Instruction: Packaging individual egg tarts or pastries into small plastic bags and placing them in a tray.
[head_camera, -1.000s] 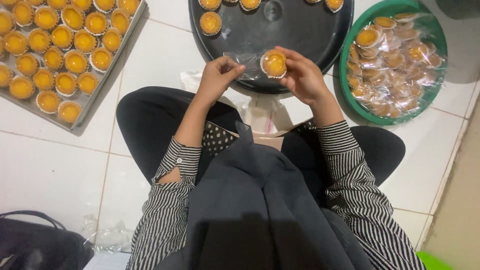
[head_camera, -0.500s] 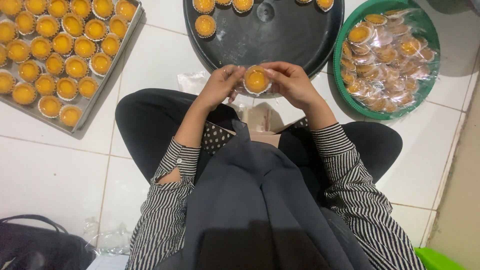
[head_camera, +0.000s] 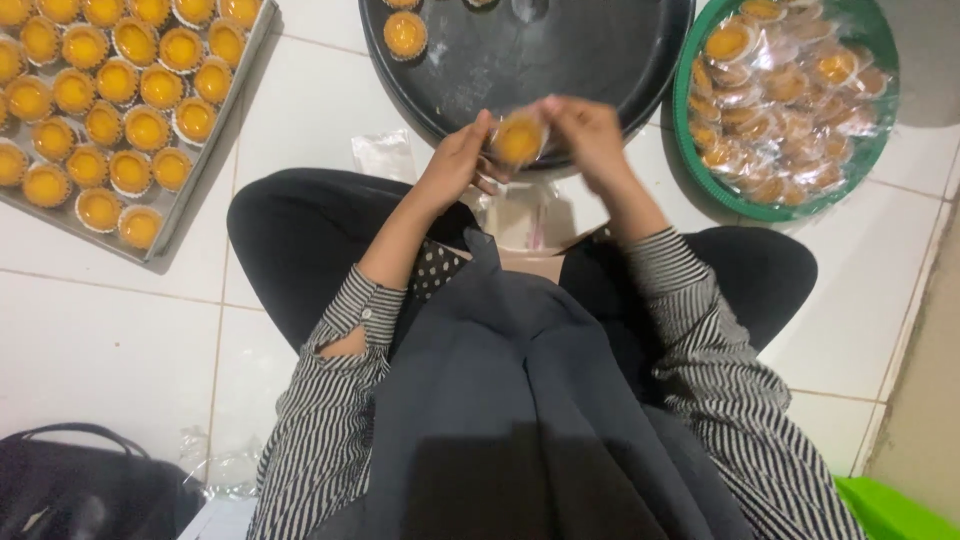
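My left hand (head_camera: 458, 160) and my right hand (head_camera: 588, 132) hold one small yellow tart (head_camera: 518, 139) between them, inside a clear plastic wrapper, just over the near rim of a round black tray (head_camera: 560, 50). Both hands pinch the wrapper at its sides. One unwrapped tart (head_camera: 405, 33) sits on the black tray at its left. A stack of clear plastic wrappers (head_camera: 530, 215) lies on my lap below the hands.
A grey baking tray (head_camera: 215, 150) full of several rows of yellow tarts lies on the white tiled floor at the left. A green basket (head_camera: 860, 160) at the right holds several wrapped tarts. A black bag (head_camera: 80, 490) sits at the lower left.
The tart moved from my right hand over the tray to between both hands, and both hands have closed on its wrapper. The view has shifted slightly.
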